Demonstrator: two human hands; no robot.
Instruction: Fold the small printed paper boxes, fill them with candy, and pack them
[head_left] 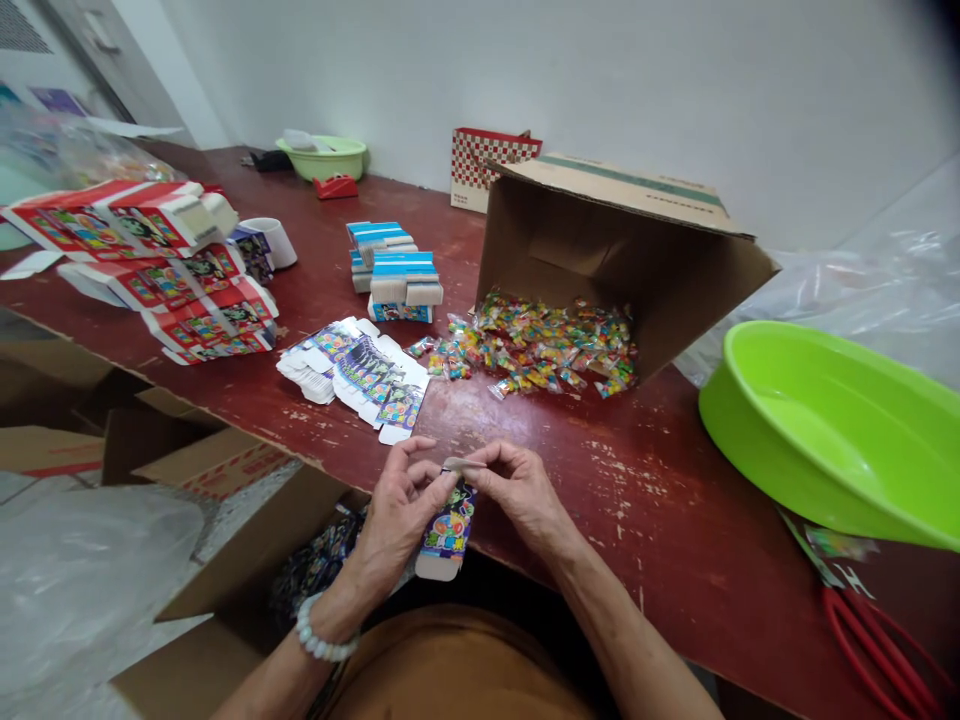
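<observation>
Between my two hands, over the front edge of the table, is a small purple candy box (448, 530) with colourful printing and a white flap at its lower end. My left hand (401, 505) grips its side, thumb across the top. The fingers of my right hand (514, 485) pinch the flap at the upper end. Just beyond lies a fanned pile of flattened purple boxes (375, 375). Small wrapped candies (540, 345) spill from a cardboard carton (630, 230) tipped on its side.
Bundled red boxes (142, 220) are stacked at left, and blue-topped card stacks (405, 275) stand mid-table. A green basin (825, 430) and red-handled scissors (877, 640) are at right. Below the table's left edge, an open carton (247, 550) holds dark packets. A tape dispenser (335, 187) sits at the back.
</observation>
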